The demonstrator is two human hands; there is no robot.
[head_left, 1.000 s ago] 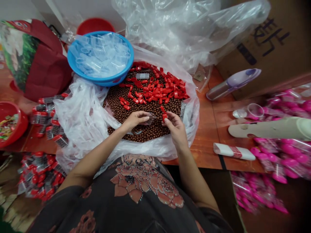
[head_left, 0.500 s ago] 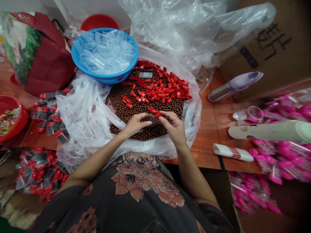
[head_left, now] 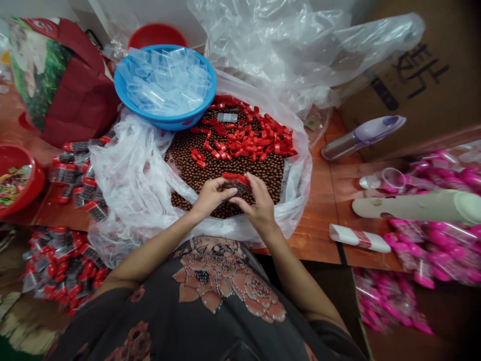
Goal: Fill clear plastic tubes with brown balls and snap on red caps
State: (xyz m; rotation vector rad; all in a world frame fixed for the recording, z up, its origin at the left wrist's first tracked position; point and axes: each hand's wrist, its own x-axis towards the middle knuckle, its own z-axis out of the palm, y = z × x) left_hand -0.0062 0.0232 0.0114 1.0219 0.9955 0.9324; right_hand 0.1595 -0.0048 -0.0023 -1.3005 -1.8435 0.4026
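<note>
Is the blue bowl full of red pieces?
No, the round blue plastic bowl holds clear plastic pieces, not red ones.

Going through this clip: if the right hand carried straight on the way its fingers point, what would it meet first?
The clear plastic packet with a red plastic piece along its top edge; the right hand seems to touch it, though depth is hard to judge.

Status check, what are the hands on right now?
Left hand and right hand both on a small clear plastic packet, red plastic piece at its top edge. Brown beads below. White plastic sheeting bunched beside them.
</note>
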